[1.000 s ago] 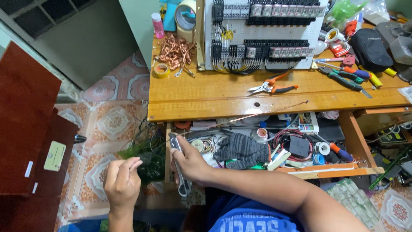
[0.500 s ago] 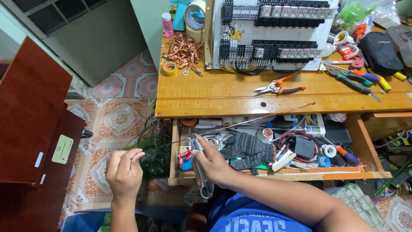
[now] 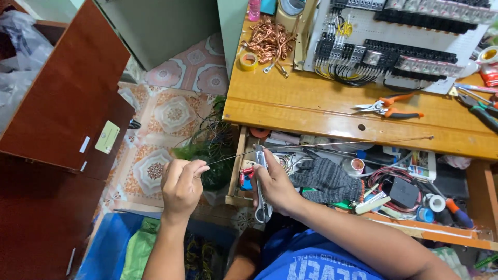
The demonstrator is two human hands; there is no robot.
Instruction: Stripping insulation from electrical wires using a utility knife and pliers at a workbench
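Note:
My left hand (image 3: 181, 185) pinches one end of a long thin wire (image 3: 321, 145). The wire stretches to the right across the open drawer (image 3: 236, 171) to the front edge of the wooden desk (image 3: 311, 111). My right hand (image 3: 276, 185) grips a slim metal cutting tool (image 3: 260, 179), held upright with its tip against the wire near the drawer's left end. Both hands hover in front of the drawer, about a hand's width apart.
The drawer holds a grey knitted glove (image 3: 327, 179), tape rolls and cables. On the desk lie orange-handled pliers (image 3: 386, 105), a copper wire pile (image 3: 270, 41), yellow tape (image 3: 248, 61) and a wired terminal panel (image 3: 394, 46). A brown cabinet (image 3: 57, 103) stands left; tangled wires (image 3: 212, 148) lie on the tiled floor.
My view has shifted closer and to the left. Both hands rose slightly while keeping the wire and the tool; the wire stays stretched between them.

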